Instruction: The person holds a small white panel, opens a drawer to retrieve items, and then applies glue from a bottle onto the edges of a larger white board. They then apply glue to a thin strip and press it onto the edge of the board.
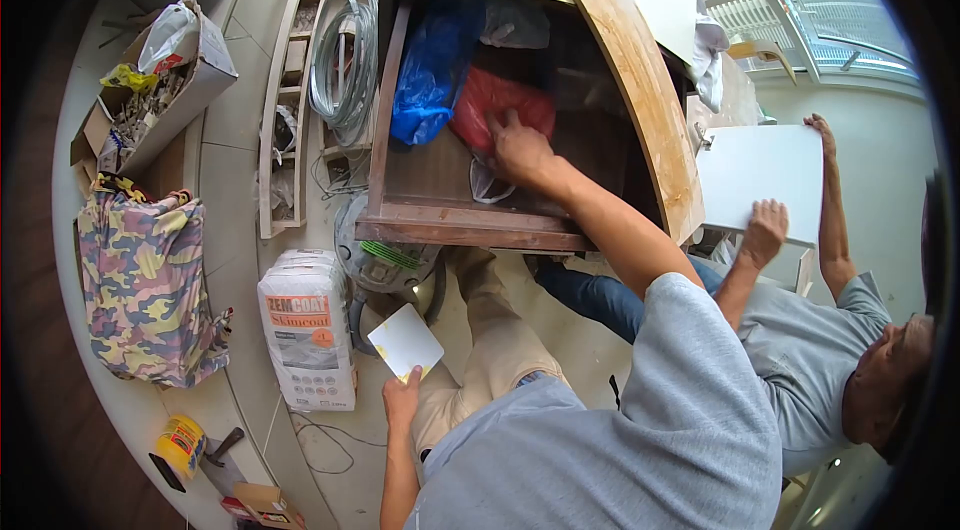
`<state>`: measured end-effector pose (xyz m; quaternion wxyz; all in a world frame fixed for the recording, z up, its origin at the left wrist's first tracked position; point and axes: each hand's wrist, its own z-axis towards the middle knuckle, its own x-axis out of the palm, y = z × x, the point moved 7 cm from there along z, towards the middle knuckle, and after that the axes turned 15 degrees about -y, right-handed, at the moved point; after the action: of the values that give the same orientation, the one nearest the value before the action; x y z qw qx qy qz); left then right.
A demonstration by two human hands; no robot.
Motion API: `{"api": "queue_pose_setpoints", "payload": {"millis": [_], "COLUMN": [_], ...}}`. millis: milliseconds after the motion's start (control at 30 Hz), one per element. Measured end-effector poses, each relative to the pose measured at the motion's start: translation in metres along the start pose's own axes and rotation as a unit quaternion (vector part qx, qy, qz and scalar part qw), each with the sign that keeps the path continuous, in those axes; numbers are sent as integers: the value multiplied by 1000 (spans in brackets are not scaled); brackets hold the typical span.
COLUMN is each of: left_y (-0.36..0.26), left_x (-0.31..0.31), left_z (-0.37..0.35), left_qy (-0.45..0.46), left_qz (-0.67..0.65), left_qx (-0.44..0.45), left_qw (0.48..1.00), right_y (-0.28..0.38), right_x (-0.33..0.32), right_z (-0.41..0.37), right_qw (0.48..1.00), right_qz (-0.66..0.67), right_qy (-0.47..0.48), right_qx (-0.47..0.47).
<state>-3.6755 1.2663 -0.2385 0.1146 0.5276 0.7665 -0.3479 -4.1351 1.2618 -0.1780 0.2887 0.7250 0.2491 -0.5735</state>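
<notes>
In my left hand (402, 398) is a thin white square sheet (405, 338) with yellow stains along its edges, pinched by its lower corner. My right hand (522, 148) reaches into an open brown wooden drawer (460, 227), its fingers pressed into a red plastic bag (515, 102). What the red bag contains is hidden. Beside it lies a blue plastic bag (430, 80), with a clear plastic bag (515, 25) farther back. A white loop (488, 182) sticks out below my right hand.
On the right, a co-worker handles a white panel (760, 175) with a hinge. A Skimcoat bag (308, 330), coiled cable (345, 65) and a round grey machine (385, 265) stand left of the drawer. Farther left are a cardboard box (185, 90), camouflage cloth (150, 280) and yellow tub (180, 445).
</notes>
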Motion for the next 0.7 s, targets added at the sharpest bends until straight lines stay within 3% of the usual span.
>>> {"api": "queue_pose_setpoints", "payload": {"millis": [267,333,400,467,600,667,700], "left_y": [-1,6,7,5,-1,0,1], "left_x": [2,6,6,7,10,12,13], "left_z": [1,2,-1,-5,-8,-5,-5], "left_qy": [-5,-18,-12,-8,-5,0,5], "left_qz": [-2,-5,5,2,-20,-22,-20], "left_qx": [-3,10,5,8,12,7,3], "left_qw": [1000,1000,1000,1000,1000,1000,1000], "right_y": [-23,-24,-29,-14,-4,22,43], "right_x": [13,6,1,-16,1,-48,-79], "right_z": [57,90,121,133,128,77,48], "right_qw": [999,996,988,991,986,993,988], "right_qz": [10,-12,52,-24,-92,-63,-34], "right_qy": [-33,-87,-143,-135,-100,-92,-127], "right_qx": [6,-16,19,-2,-94,-38,-76]}}
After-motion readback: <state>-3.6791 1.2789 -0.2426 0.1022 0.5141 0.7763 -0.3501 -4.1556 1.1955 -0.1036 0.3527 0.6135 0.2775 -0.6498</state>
